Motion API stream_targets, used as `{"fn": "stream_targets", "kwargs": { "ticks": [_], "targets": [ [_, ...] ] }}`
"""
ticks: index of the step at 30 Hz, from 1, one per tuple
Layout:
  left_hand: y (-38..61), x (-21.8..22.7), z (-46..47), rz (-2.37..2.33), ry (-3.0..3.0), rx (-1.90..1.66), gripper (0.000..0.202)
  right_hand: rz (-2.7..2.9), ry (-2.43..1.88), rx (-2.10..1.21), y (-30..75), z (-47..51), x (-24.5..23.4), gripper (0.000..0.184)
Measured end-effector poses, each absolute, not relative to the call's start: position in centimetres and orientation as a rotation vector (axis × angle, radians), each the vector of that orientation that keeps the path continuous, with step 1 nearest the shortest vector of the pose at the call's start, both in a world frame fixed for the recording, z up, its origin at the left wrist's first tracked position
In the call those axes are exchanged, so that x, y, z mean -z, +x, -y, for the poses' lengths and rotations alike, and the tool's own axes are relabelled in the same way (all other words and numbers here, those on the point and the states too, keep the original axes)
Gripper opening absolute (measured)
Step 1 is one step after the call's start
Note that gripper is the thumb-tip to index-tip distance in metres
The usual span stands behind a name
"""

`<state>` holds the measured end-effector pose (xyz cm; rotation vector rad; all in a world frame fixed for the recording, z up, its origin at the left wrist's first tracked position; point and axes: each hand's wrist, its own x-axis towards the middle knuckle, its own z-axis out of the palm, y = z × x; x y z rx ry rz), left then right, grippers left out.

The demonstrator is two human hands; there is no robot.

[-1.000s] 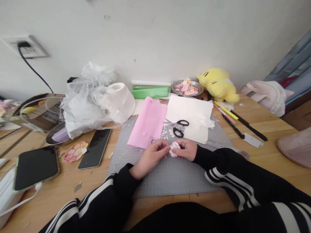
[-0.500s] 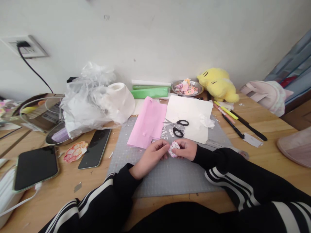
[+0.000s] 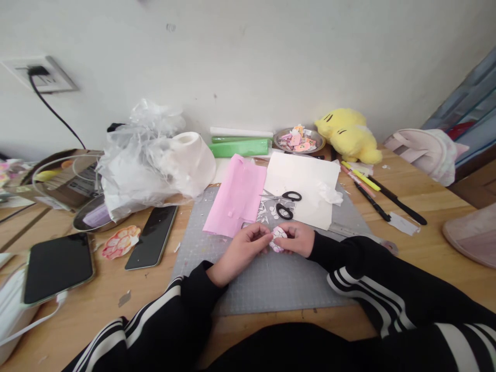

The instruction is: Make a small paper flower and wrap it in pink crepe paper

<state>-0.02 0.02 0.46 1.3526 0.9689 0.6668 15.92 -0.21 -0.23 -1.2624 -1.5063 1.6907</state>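
A small paper cutout (image 3: 278, 239), white and pink with dark outlines, is held over the grey cutting mat (image 3: 267, 289). My right hand (image 3: 297, 238) pinches its right side between thumb and fingers. At its left edge, my left hand (image 3: 250, 248) is closed with the fingertips pressed against the cutout. Just beyond my hands lie black-handled scissors (image 3: 285, 204), partly over a white paper sheet (image 3: 300, 181), with paper scraps (image 3: 267, 211) beside them. Pink paper (image 3: 236, 194) lies to the left of the scissors.
On the left are a dark phone (image 3: 152, 237), another phone (image 3: 59, 267), an orange-red paper cutout (image 3: 121, 243) and a plastic bag (image 3: 134, 165). Behind stands a metal dish (image 3: 278, 144) of cutouts beside a yellow plush toy (image 3: 349, 134). Pens (image 3: 372, 201) lie at right.
My left thumb and fingertips have shifted slightly right over the edge of the cutout. The right hand keeps its grip; everything else looks the same.
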Motion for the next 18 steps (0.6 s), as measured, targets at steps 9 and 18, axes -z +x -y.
{"fn": "stream_targets", "kwargs": {
  "ticks": [9, 18],
  "targets": [
    [-0.08, -0.30, -0.09, -0.975, 1.372, -0.667, 0.019, 1.442, -1.297, -1.647, 15.89, -0.26, 0.96, 0.019],
    [0.10, -0.07, -0.11, -0.956, 1.275, -0.657, 0.015, 1.524, -1.280, -1.630, 16.02, 0.11, 0.73, 0.019]
  ]
}}
